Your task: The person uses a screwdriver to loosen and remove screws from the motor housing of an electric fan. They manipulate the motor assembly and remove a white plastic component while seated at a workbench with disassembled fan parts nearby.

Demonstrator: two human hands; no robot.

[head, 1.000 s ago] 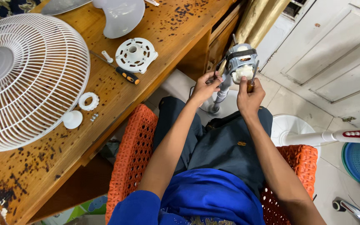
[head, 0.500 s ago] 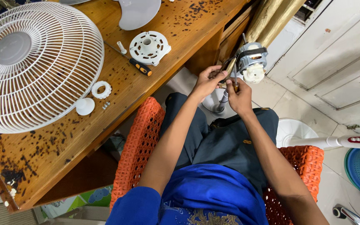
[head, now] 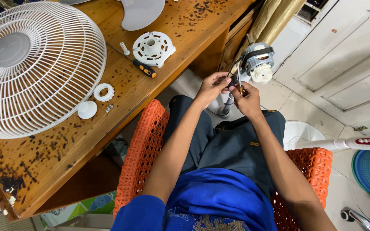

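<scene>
A bare fan motor [head: 258, 64] with a white gear part sits on a grey stand pole in front of my knees. My left hand [head: 213, 87] pinches a small part at the motor's underside. Close beside it, my right hand [head: 247, 100] grips a screwdriver [head: 239, 81] whose shaft points up at the motor. Both hands touch one another just below the motor. I sit on an orange woven chair [head: 144, 149].
A wooden table [head: 56, 158] on the left carries a white fan grille [head: 35, 68], a white round motor cover [head: 153, 48], a second screwdriver [head: 144, 68], a white ring [head: 103, 92], a cap [head: 86, 110] and a fan blade [head: 142, 13]. Another fan's stand [head: 343, 143] lies at right.
Both hands have drawn closer together under the motor, and the right hand now holds the screwdriver upright against it. My view has shifted slightly.
</scene>
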